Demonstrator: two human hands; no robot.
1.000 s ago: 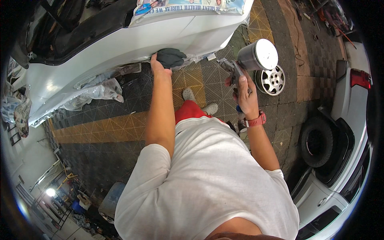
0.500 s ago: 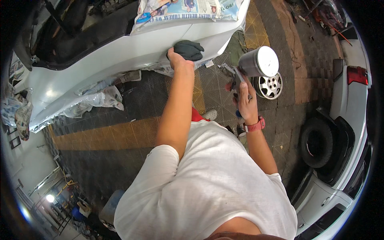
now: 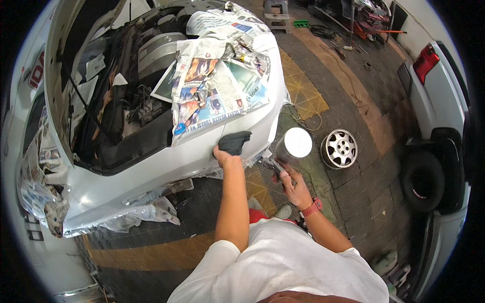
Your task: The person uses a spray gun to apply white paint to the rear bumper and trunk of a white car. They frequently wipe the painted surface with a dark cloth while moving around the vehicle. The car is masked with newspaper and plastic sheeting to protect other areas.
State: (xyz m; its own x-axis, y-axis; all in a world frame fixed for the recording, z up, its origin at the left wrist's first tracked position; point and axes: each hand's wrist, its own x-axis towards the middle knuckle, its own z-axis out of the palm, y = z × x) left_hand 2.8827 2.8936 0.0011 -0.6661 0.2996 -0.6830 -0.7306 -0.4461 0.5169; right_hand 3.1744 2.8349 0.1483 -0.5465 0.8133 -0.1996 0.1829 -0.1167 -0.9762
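Observation:
My left hand (image 3: pixel 226 158) is closed on a dark cloth (image 3: pixel 234 143), which rests against the white car body (image 3: pixel 194 157) at its front corner. My right hand (image 3: pixel 295 187) grips a metal spray gun (image 3: pixel 275 166) by its handle, off to the right of the cloth. On top of the gun stands a grey cup with a white lid (image 3: pixel 297 143). The gun's nose points toward the car, apart from its surface. How my right fingers lie on the trigger is hard to see.
Newspaper (image 3: pixel 202 96) covers part of the car beside the open engine bay (image 3: pixel 126 106). Plastic sheeting (image 3: pixel 151 214) hangs along its lower edge. A wheel (image 3: pixel 339 149) lies on the tiled floor, near a green cloth (image 3: pixel 317 177). Another vehicle with a spare tyre (image 3: pixel 423 177) stands right.
The view has tilted up, showing more of the car and engine bay. My right hand has brought the spray gun closer to my left hand. The cloth still rests against the car.

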